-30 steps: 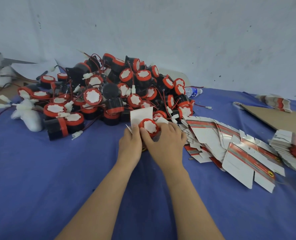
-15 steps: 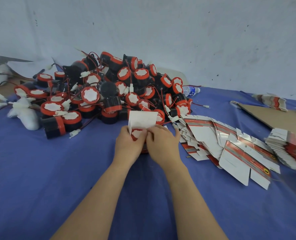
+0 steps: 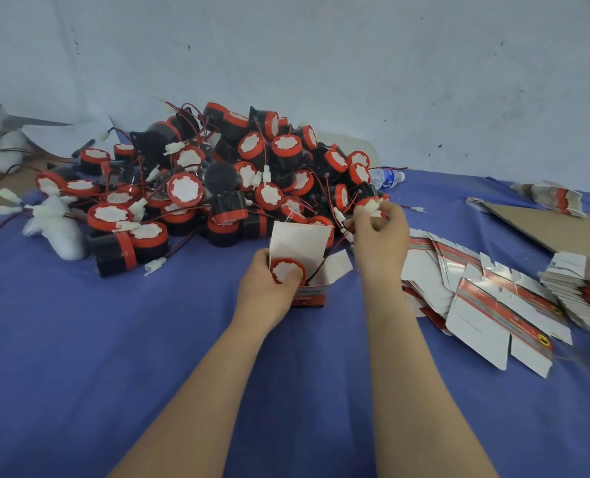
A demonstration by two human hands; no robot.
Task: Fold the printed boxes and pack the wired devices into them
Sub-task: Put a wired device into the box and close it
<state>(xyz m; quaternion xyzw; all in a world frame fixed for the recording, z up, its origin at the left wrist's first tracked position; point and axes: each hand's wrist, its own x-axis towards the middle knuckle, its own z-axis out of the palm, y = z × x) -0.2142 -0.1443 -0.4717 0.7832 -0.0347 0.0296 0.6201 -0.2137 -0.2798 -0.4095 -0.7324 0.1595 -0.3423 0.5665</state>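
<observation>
A small printed box (image 3: pixel 312 294) stands open on the blue cloth, its white lid flap (image 3: pixel 300 241) upright. A red-rimmed round device (image 3: pixel 287 270) sits in its mouth. My left hand (image 3: pixel 264 291) grips the box's left side, thumb on the device. My right hand (image 3: pixel 379 236) is raised to the right of the box and pinches the device's white connector (image 3: pixel 372 207); a thin wire runs from it down toward the box. Behind lies a big heap of black-and-red wired devices (image 3: pixel 217 181).
Flat printed box blanks (image 3: pixel 476 298) lie fanned out to the right, with a stack (image 3: pixel 583 288) at the right edge. A brown cardboard sheet (image 3: pixel 555 229) and a water bottle (image 3: pixel 386 175) lie farther back. White foam pieces (image 3: pixel 57 229) sit at the left.
Both hands were together at the box pressing the device in. Now my right hand has lifted away to the right with the connector, and the lid flap stands open.
</observation>
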